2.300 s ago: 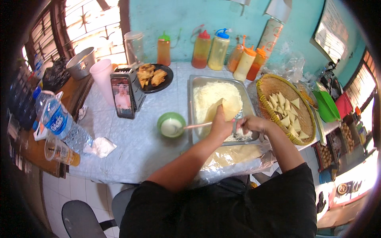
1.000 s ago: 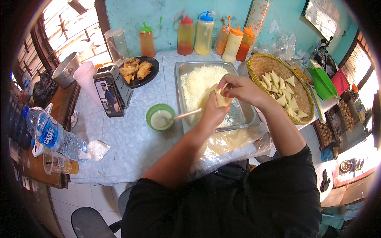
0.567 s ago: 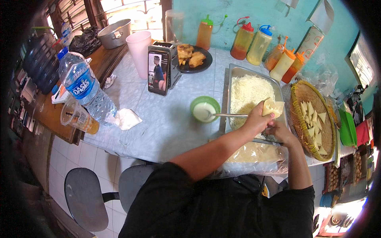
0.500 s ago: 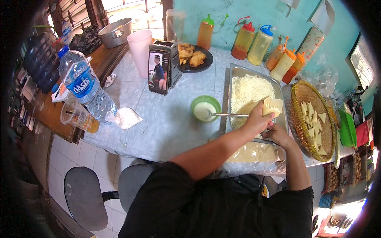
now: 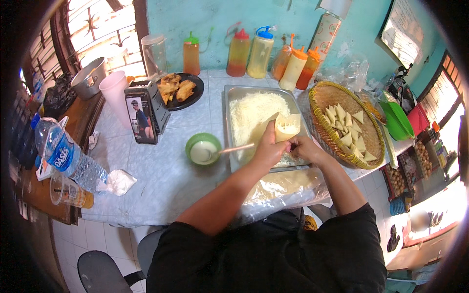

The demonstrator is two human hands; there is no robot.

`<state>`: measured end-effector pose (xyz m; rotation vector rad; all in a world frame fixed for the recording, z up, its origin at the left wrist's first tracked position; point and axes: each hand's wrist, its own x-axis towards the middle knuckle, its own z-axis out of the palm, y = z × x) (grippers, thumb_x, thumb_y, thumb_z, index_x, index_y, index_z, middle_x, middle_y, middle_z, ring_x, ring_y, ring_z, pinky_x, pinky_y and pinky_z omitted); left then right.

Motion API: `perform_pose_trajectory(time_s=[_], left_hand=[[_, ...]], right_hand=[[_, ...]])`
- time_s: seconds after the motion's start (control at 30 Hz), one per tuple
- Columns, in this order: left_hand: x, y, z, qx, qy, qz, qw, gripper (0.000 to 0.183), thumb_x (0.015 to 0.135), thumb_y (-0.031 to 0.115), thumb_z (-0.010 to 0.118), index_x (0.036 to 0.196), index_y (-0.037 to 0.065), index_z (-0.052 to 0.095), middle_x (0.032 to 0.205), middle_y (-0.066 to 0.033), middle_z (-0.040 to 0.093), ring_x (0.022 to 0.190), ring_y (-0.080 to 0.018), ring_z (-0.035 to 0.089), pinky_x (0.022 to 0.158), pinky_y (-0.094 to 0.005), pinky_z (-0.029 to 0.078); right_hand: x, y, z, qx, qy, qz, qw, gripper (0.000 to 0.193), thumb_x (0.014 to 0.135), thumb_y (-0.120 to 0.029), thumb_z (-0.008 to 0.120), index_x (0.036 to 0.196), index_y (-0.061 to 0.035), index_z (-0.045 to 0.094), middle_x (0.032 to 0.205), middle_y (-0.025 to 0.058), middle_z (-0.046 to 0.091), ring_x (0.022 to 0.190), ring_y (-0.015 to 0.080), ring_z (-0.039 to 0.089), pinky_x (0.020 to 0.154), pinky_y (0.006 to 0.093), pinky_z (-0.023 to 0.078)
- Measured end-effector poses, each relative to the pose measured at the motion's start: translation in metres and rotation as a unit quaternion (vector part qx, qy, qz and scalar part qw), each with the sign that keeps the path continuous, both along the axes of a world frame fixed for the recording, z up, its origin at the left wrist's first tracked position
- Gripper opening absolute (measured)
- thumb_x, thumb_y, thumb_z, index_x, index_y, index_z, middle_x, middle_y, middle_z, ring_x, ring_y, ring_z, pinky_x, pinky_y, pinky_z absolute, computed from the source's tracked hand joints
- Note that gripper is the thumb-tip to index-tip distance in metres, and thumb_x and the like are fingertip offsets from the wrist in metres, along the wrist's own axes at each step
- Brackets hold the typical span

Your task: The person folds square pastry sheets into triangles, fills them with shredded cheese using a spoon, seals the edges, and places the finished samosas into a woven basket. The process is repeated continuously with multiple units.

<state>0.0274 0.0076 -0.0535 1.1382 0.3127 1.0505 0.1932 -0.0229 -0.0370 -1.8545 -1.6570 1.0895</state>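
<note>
My left hand (image 5: 270,152) is closed around a pale pastry wrapper (image 5: 287,126) rolled into a cone, with white shreds showing in its open top. Fingers of my right hand (image 5: 307,149) are bent together at the cone's lower end, against my left fingertips; the exact pinch is partly hidden. Both hands are over a metal tray (image 5: 228,105) holding a heap of white shredded filling (image 5: 259,107). Left of the tray, a spoon (image 5: 234,149) rests in a green bowl (image 5: 188,146) of white paste. To the right, folded pastry triangles (image 5: 348,122) lie in a woven basket (image 5: 317,115).
Clear plastic with pale sheets (image 5: 278,185) lies at the table's near edge. A phone (image 5: 141,118) leans on a box grater (image 5: 159,107), near a black plate (image 5: 198,93) of fried food. Sauce bottles (image 5: 238,53) line the wall. A water bottle (image 5: 68,154) and plastic cup (image 5: 71,190) stand left.
My view has swung to the right, so the tabletop things appear farther left. Both hands are still at the filled wrapper cone over the tray.
</note>
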Motion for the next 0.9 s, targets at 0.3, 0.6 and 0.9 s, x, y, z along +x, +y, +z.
perform_pose_trajectory(time_s=[0.3,0.6,0.9], left_hand=[[-0.001,-0.002,0.002,-0.011,0.025,0.037,0.999,0.061,0.075,-0.012,0.054,0.132,0.004,0.036,0.12,-0.0069,0.051,0.109,-0.0142,0.048,0.091,-0.0271,0.039],[0.001,0.0,-0.002,-0.024,0.112,0.057,0.992,0.062,0.075,-0.012,0.052,0.132,0.007,0.038,0.111,-0.0033,0.054,0.094,-0.0105,0.051,0.074,-0.0238,0.042],[-0.003,0.001,0.0,-0.082,0.087,-0.004,0.993,0.06,0.073,-0.009,0.055,0.129,0.009,0.041,0.105,-0.0032,0.056,0.082,-0.0102,0.052,0.065,-0.0249,0.042]], right_hand=[[0.01,-0.001,0.016,0.093,0.073,-0.045,0.992,0.013,0.07,0.007,0.056,0.077,-0.0032,0.06,0.072,0.0001,0.056,0.071,0.0101,0.052,0.064,0.024,0.042],[-0.009,0.011,0.076,0.224,0.161,-0.082,0.958,0.016,0.066,0.008,0.054,0.078,-0.001,0.059,0.08,0.0041,0.059,0.077,0.014,0.056,0.07,0.0237,0.043],[-0.044,0.01,0.084,0.259,-0.043,0.026,0.965,0.015,0.076,0.003,0.048,0.087,-0.0029,0.057,0.078,0.0085,0.06,0.079,0.0165,0.059,0.073,0.0285,0.046]])
